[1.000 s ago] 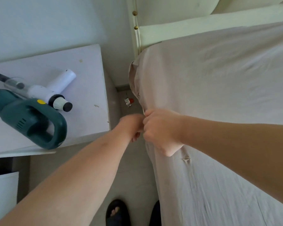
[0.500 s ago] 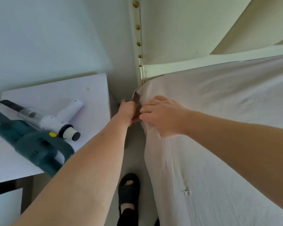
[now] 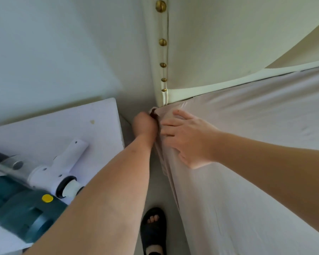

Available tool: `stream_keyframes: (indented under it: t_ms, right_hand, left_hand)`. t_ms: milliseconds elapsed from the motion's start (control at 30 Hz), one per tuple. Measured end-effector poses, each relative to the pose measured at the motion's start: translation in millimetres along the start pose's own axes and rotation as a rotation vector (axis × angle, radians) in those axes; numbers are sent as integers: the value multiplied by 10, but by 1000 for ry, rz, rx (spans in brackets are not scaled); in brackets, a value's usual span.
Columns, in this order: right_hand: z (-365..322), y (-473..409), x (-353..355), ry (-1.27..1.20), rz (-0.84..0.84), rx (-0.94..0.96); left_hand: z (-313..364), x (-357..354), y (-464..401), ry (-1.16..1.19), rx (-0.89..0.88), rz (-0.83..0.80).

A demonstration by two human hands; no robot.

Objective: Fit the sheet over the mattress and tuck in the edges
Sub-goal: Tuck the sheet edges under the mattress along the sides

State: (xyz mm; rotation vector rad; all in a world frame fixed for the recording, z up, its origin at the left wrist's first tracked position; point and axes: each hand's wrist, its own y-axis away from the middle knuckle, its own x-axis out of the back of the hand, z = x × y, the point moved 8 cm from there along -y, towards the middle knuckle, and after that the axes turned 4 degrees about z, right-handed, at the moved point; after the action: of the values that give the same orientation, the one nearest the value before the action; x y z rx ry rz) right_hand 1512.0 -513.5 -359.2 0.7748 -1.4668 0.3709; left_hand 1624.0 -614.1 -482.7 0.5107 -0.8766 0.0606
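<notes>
A pale beige sheet (image 3: pixel 247 135) covers the mattress on the right, stretched up to the cream headboard (image 3: pixel 219 43). At the mattress's top left corner my left hand (image 3: pixel 145 124) grips the sheet's edge beside the mattress, fingers curled and hidden behind the fabric. My right hand (image 3: pixel 188 137) lies flat on top of the sheet at the same corner, fingers spread and pressing the cloth down. The sheet's side hangs down along the mattress below my hands.
A white bedside table (image 3: pixel 53 129) stands left of the bed with a teal and white handheld vacuum (image 3: pixel 31 190) on it. A narrow strip of floor runs between them, where my foot in a black sandal (image 3: pixel 153 227) stands. The headboard's brass-studded edge (image 3: pixel 162 42) rises behind.
Both hands moved up along the mattress side to its top corner by the headboard. My right hand went from gripping the sheet to lying flat on it. The camera moved closer.
</notes>
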Motion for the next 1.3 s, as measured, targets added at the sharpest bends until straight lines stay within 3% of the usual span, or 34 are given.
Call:
stream_keyframes:
  t_ms: [67, 133, 233, 300, 367, 400, 433, 500, 600, 667, 733, 767, 800, 900, 933, 1000, 1067, 1100, 1133, 1167, 1233, 1300]
  right_hand:
    - [1, 8, -42, -7, 14, 8]
    - [-1, 8, -59, -4, 42, 16]
    - [10, 16, -54, -2, 80, 20]
    - [-4, 11, -48, -6, 75, 26]
    - [-16, 15, -33, -23, 84, 20]
    - [-14, 12, -26, -29, 95, 18]
    - [-18, 23, -16, -32, 98, 19]
    - [-38, 10, -14, -29, 81, 41]
    - [-101, -112, -24, 10, -58, 106]
    - [-134, -188, 52, -11, -169, 137]
    - [-139, -206, 185, -11, -216, 177]
    - [-144, -213, 256, 7, -202, 206]
    - [-127, -186, 312, 27, -189, 226]
    - [-105, -128, 325, 50, -190, 239]
    - [-109, -137, 301, 66, -195, 239]
    - [-120, -170, 240, 85, -194, 224]
    - [-103, -190, 140, 75, -195, 187]
    - [-111, -212, 85, 76, -204, 168]
    - [-111, -229, 40, 84, -207, 152]
    - [-133, -239, 17, 88, -201, 141]
    - [-158, -206, 2, 107, -143, 108]
    - [-169, -117, 23, 114, -22, 67]
  left_hand:
    - [-45, -239, 123, 220, 145, -93]
    - [-120, -282, 118, 247, 188, -97]
    - [-72, -73, 303, -21, 82, -71]
    - [-42, -45, 422, 47, 53, -111]
    - [-125, -107, 579, 354, 292, -137]
    - [-126, -318, 640, 608, 450, -285]
    - [-63, -363, 699, 771, 486, -360]
    - [-92, -331, 772, 865, 547, -393]
    - [-47, -280, 799, 832, 497, -437]
    - [184, -185, 977, 777, 455, -369]
    - [366, -110, 1141, 880, 295, -409]
    - [564, -31, 1121, 901, 271, -306]
    - [686, 1, 1103, 812, 323, -176]
    - [440, 17, 1427, 562, 595, -200]
    - [337, -56, 1574, 509, 598, -256]
    - [-64, -190, 1754, 429, 550, -492]
    - [-497, -383, 1823, 104, 407, -783]
    - [-690, -456, 1748, -176, 275, -819]
    - [-800, -442, 1619, -389, 132, -756]
    - [-818, -389, 1480, -457, 46, -617]
    - [-748, -313, 1367, -253, 30, -407]
    - [-761, -356, 1392, 17, 134, -371]
